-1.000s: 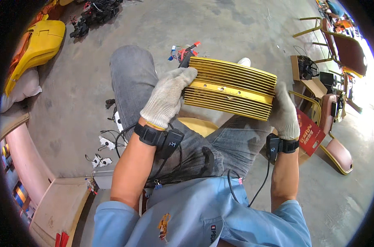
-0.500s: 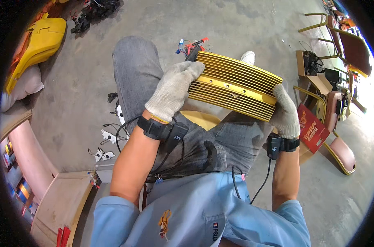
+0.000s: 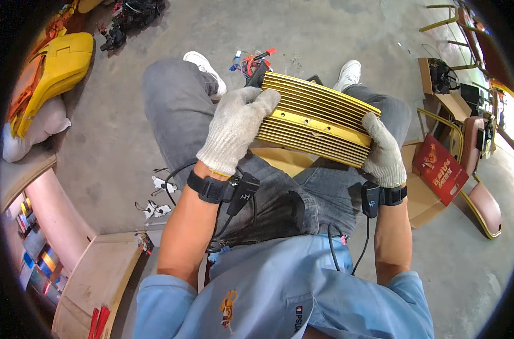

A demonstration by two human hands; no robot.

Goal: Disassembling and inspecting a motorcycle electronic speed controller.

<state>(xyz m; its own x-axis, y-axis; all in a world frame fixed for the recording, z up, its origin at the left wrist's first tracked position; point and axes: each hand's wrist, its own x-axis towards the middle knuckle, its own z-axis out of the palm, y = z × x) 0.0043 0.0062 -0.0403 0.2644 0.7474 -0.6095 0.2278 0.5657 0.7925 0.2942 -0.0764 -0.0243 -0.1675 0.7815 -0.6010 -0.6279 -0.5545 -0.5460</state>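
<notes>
Above my lap I hold a long gold finned heatsink case [image 3: 319,121] between both hands, slightly tilted, its right end lower. Ridges run along its length, with a flat middle strip pierced by small holes. My left hand [image 3: 234,127], in an off-white knit glove, is closed on the left end, thumb on top. My right hand [image 3: 384,150], gloved alike, is closed round the right end. Its underside and the fingers beneath are hidden. Beyond the left end shows a bundle of wires [image 3: 251,63] with red, blue and white connectors, next to a black part.
Yellow body panels [image 3: 59,65] lie at far left. A wooden board [image 3: 96,271] with red strips stands at lower left; small white wired parts [image 3: 155,209] are on the floor nearby. To the right are a cardboard box [image 3: 423,195], a red printed sheet [image 3: 439,169] and chairs [image 3: 483,209].
The case has shifted slightly left in view, still held at both ends. My legs are spread wider, and both shoes now show. The surroundings at the right have moved a little rightward.
</notes>
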